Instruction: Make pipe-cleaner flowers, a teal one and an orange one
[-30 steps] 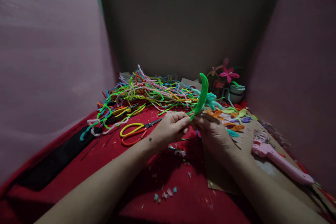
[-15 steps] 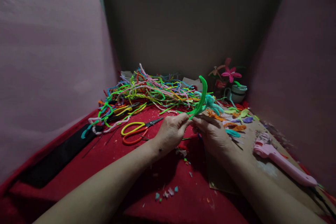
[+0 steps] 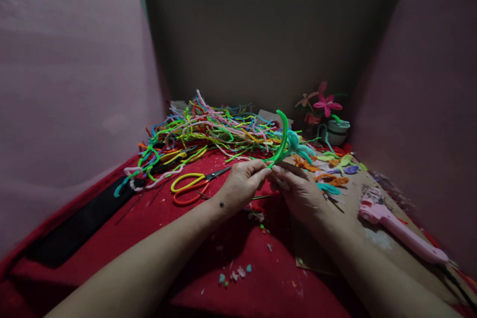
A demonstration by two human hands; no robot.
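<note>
Both hands meet over the red cloth at the middle of the view. My left hand pinches the lower end of a green pipe cleaner, which curves upward like a long leaf. Pressed close beside it, my right hand is closed with its thumb and fingers at the same lower end. A turquoise pipe-cleaner flower shows just behind the green curve, above my right hand; whether it joins the green piece is hidden by the fingers. Scissors with one yellow and one red handle lie left of my left hand.
A tangled heap of coloured pipe cleaners lies at the back. Yellow-handled pliers and a black strip are at left. On the right, a board bears a pink glue gun and looped pieces; a small pot stands behind.
The green pipe cleaner's tip has tilted slightly left and down, and the turquoise flower has turned a little. Both hands keep their pinch in almost the same place.
</note>
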